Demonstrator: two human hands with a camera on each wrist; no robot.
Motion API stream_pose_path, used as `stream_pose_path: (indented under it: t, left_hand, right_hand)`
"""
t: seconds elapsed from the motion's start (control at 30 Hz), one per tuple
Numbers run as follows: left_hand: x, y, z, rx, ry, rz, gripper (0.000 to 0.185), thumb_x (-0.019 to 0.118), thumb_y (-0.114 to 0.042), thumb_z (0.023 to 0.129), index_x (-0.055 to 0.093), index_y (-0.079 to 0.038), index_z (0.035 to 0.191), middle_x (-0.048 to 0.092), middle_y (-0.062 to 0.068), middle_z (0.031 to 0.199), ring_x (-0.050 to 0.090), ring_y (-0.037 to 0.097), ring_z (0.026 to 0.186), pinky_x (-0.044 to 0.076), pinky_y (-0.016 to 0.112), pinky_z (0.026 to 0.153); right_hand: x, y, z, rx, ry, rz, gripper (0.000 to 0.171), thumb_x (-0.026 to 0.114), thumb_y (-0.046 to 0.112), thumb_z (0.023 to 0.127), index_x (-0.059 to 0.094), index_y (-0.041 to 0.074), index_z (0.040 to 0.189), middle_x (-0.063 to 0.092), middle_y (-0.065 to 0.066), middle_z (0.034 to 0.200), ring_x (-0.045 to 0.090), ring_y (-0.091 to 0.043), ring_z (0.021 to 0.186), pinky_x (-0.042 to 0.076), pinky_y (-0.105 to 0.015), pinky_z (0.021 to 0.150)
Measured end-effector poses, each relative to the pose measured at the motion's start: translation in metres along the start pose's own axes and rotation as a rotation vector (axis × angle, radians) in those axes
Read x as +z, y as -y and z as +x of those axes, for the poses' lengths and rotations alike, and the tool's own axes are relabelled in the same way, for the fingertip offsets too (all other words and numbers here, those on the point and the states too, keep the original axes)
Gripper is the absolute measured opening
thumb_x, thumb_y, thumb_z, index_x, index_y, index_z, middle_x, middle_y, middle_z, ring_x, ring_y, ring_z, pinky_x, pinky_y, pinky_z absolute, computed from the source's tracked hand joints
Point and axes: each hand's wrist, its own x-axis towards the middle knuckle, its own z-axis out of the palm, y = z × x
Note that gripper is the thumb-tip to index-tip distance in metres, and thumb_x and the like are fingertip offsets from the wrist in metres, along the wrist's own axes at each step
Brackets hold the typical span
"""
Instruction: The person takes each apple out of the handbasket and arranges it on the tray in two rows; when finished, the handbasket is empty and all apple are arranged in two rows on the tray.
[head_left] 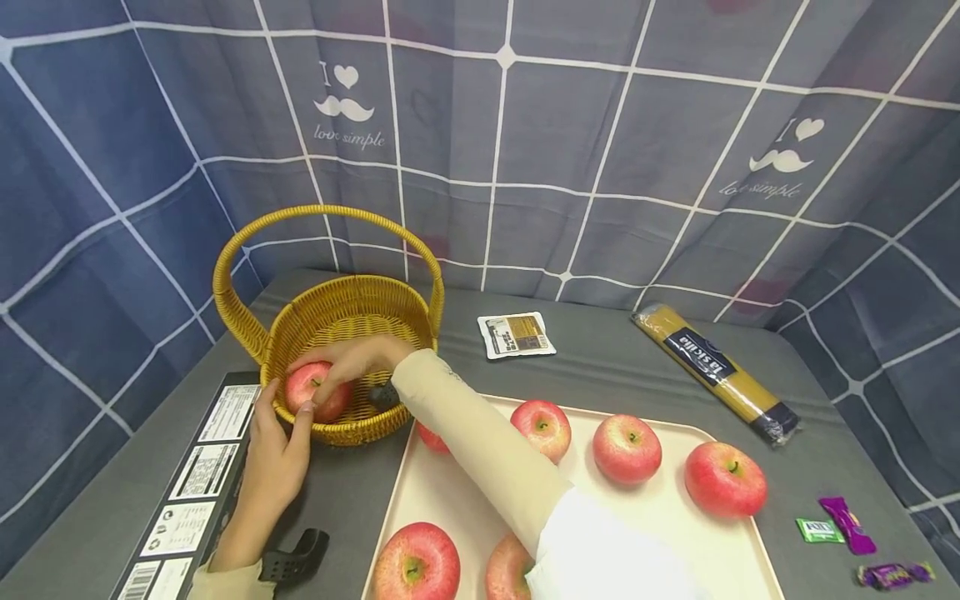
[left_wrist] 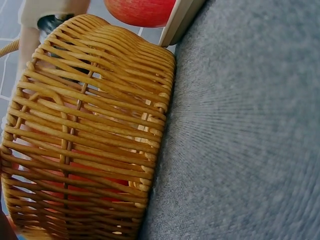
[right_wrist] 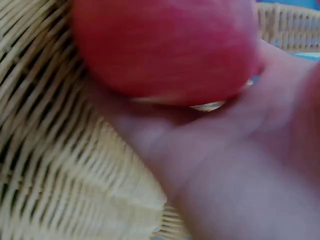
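Observation:
A yellow wicker basket [head_left: 356, 300] with a tall arched handle stands at the left of the table. Inside it, my right hand [head_left: 358, 360] grips a red apple [head_left: 302, 382], fingers and thumb curled about its sides. The right wrist view has the apple [right_wrist: 165, 50] close up against the palm, near the woven wall. My left hand [head_left: 276, 462] holds the basket's front-left rim. From the left wrist, the basket's outer weave [left_wrist: 95, 125] fills the view, and red shows through its gaps.
A cream tray [head_left: 450, 500] bears several apples [head_left: 627, 450], partly hidden by my right arm. A black box [head_left: 202, 475] with white labels lies at left. Behind are a small packet [head_left: 516, 335] and a pasta pack [head_left: 712, 371]; wrapped candies [head_left: 847, 525] lie at right.

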Motion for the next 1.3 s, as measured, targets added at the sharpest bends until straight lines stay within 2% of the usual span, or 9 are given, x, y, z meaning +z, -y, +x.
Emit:
stream_pose_path:
  t: [0.13, 0.27, 0.43, 0.6, 0.77, 0.93, 1.1, 1.2, 1.3]
  left_hand:
    - [0.000, -0.002, 0.001, 0.004, 0.001, 0.018, 0.063, 0.039, -0.033, 0.095, 0.009, -0.006, 0.144, 0.017, 0.028, 0.145, 0.021, 0.048, 0.131, 0.020, 0.064, 0.101]
    - [0.000, -0.001, -0.001, 0.015, -0.005, 0.014, 0.063, 0.040, -0.033, 0.095, 0.011, -0.006, 0.144, 0.020, 0.028, 0.144, 0.021, 0.047, 0.132, 0.020, 0.062, 0.102]
    - [-0.001, 0.000, -0.003, 0.012, -0.020, 0.010, 0.062, 0.039, -0.033, 0.095, 0.011, -0.007, 0.144, 0.017, 0.028, 0.146, 0.019, 0.046, 0.132, 0.019, 0.062, 0.102]
    - [-0.001, 0.000, -0.005, -0.002, -0.006, 0.006, 0.062, 0.037, -0.032, 0.096, 0.008, -0.008, 0.145, 0.013, 0.027, 0.147, 0.016, 0.047, 0.134, 0.018, 0.063, 0.102]
    - [0.006, -0.002, -0.006, 0.002, 0.008, 0.003, 0.062, 0.036, -0.034, 0.096, 0.008, -0.009, 0.145, 0.013, 0.027, 0.147, 0.016, 0.047, 0.133, 0.018, 0.063, 0.101]
    - [0.005, -0.001, -0.007, 0.016, 0.007, -0.002, 0.061, 0.036, -0.032, 0.096, 0.007, -0.008, 0.144, 0.011, 0.028, 0.147, 0.015, 0.048, 0.133, 0.017, 0.064, 0.102]
    - [0.004, 0.001, -0.006, 0.031, 0.002, -0.009, 0.060, 0.036, -0.030, 0.096, 0.008, -0.007, 0.144, 0.012, 0.029, 0.147, 0.014, 0.047, 0.134, 0.017, 0.063, 0.102]
    - [0.005, 0.001, -0.005, 0.032, 0.006, -0.014, 0.060, 0.036, -0.030, 0.096, 0.007, -0.008, 0.144, 0.012, 0.029, 0.146, 0.015, 0.047, 0.134, 0.017, 0.063, 0.102]
    - [0.007, 0.001, -0.005, 0.040, 0.010, -0.020, 0.060, 0.036, -0.029, 0.096, 0.007, -0.007, 0.144, 0.012, 0.029, 0.146, 0.015, 0.047, 0.134, 0.017, 0.063, 0.102]
  right_hand:
    - [-0.007, 0.006, -0.019, -0.042, 0.077, -0.065, 0.064, 0.069, 0.028, 0.075, 0.044, 0.026, 0.134, 0.045, 0.008, 0.121, 0.044, -0.005, 0.106, 0.044, -0.016, 0.082]
    - [-0.020, 0.011, -0.056, -0.149, 0.022, -0.109, 0.057, 0.064, 0.027, 0.080, 0.046, 0.024, 0.133, 0.049, 0.009, 0.123, 0.045, -0.003, 0.106, 0.044, -0.015, 0.084]
    - [-0.030, 0.015, -0.132, -0.238, -0.129, -0.107, 0.053, 0.064, 0.025, 0.081, 0.048, 0.025, 0.132, 0.051, 0.010, 0.121, 0.048, -0.003, 0.105, 0.045, -0.018, 0.087]
    - [-0.014, -0.006, -0.230, -0.260, -0.294, -0.104, 0.054, 0.066, 0.022, 0.078, 0.050, 0.026, 0.130, 0.051, 0.010, 0.121, 0.050, -0.006, 0.105, 0.046, -0.024, 0.088]
    - [0.026, -0.055, -0.342, -0.207, -0.492, -0.084, 0.053, 0.068, 0.015, 0.078, 0.050, 0.024, 0.126, 0.051, 0.008, 0.123, 0.050, -0.009, 0.109, 0.045, -0.024, 0.088]
    - [0.097, -0.103, -0.428, -0.136, -0.706, -0.096, 0.058, 0.069, 0.004, 0.073, 0.048, 0.011, 0.126, 0.048, 0.001, 0.126, 0.044, -0.003, 0.116, 0.040, -0.013, 0.088]
    - [0.172, -0.134, -0.470, 0.013, -0.852, 0.001, 0.065, 0.065, -0.005, 0.070, 0.043, 0.003, 0.130, 0.049, 0.001, 0.127, 0.045, 0.000, 0.113, 0.042, -0.013, 0.083]
    - [0.203, -0.145, -0.482, 0.105, -0.882, 0.023, 0.066, 0.063, -0.005, 0.072, 0.040, 0.005, 0.132, 0.051, 0.008, 0.124, 0.047, 0.003, 0.106, 0.045, -0.015, 0.077]
    - [0.225, -0.156, -0.488, 0.109, -0.889, 0.063, 0.066, 0.062, -0.006, 0.071, 0.039, 0.004, 0.132, 0.048, 0.010, 0.124, 0.047, 0.002, 0.104, 0.046, -0.016, 0.073]
